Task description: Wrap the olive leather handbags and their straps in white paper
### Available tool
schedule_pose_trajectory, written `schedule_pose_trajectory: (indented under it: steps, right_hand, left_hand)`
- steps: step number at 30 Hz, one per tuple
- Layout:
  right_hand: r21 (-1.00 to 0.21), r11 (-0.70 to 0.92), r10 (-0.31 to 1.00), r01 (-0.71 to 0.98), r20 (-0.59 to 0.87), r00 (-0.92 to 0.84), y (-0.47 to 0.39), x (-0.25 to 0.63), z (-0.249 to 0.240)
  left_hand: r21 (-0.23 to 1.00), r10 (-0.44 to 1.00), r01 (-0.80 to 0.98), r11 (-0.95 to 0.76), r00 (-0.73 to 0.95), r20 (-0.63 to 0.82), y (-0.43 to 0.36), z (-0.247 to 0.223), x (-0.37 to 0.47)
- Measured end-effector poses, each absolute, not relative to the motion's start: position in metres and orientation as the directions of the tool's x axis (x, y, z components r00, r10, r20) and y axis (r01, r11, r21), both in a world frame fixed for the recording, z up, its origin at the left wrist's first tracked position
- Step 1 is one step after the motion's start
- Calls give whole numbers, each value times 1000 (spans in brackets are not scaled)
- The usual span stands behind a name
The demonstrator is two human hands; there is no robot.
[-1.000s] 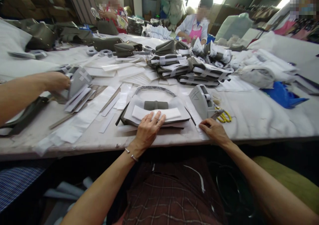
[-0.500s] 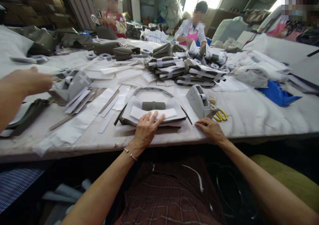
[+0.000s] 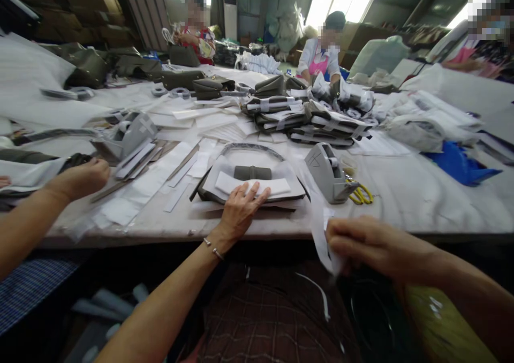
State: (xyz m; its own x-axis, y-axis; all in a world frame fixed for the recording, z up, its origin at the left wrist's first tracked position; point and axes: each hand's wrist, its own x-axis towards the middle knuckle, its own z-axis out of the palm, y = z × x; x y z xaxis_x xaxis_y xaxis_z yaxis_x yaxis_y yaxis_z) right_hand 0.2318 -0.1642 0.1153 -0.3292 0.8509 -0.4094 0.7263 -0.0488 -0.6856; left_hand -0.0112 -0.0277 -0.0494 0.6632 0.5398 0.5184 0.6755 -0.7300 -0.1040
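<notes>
Left hand spread on white pad, pad pressed onto olive bag near front edge of counter, likely for steadiness. White strip pinched in right hand at bag's 4 o'clock, presumably kept clear of bag. Grey dispenser at 3 o'clock: cross-like mark; no brand legible.

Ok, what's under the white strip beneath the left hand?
A white sheet shows beyond the white strip, on an olive handbag. What lies directly beneath is covered by the strip and left hand.
</notes>
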Motion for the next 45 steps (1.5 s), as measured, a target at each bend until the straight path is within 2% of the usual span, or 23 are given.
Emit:
schedule_pose_trajectory:
  steps: [2,4,5,7,9,12,15,19,23,31,35,38,41,43,45]
  right_hand:
    - [-725,-137,626,675,-591,-508,-173,205,131]
    - [-741,-197,474,642,-645,-599,-171,189,142]
    - [-745,-219,448,630,-650,-613,-165,186,144]
    - [-748,-230,514,623,-637,-575,-141,189,143]
    - [-728,-171,673,664,-578,-461,-103,201,134]
    - [-629,-14,898,777,-350,-267,-35,221,109]
    - [-556,22,978,831,-160,-133,25,229,81]
    - [-417,4,996,909,-75,-39,75,227,50]
    - [-278,21,999,960,-28,-30,102,224,27]
    - [-54,232,972,971,59,-229,117,224,4]
    - [40,327,937,944,117,-330,118,224,1]
    - [95,321,903,942,271,-335,117,229,11]
    - [33,252,834,967,500,-235,105,248,29]
    - [-117,193,813,974,574,-93,89,268,40]
    - [-339,106,840,935,533,98,68,289,43]
  left_hand:
    - [-104,541,674,-731,666,513,-28,-50,-11]
    - [-101,544,675,-731,665,511,-28,-50,-11]
    - [-99,545,675,-731,665,510,-28,-50,-11]
    - [-94,547,676,-731,663,512,-28,-50,-11]
    - [-93,545,675,-732,662,514,-29,-49,-12]
    - [-97,540,677,-730,658,525,-30,-50,-12]
    - [-108,527,673,-731,658,538,-30,-50,-13]
    - [-116,522,672,-732,661,539,-30,-49,-14]
    - [-116,518,675,-728,653,552,-31,-49,-13]
    - [-95,520,702,-706,604,603,-30,-50,-12]
    - [-112,508,683,-721,632,585,-31,-48,-12]
    - [-109,508,678,-727,638,580,-30,-46,-13]
    - [-69,503,668,-741,620,602,-26,-41,-19]
    - [-22,497,653,-757,598,629,-23,-37,-27]
    - [29,491,630,-776,574,655,-19,-32,-37]
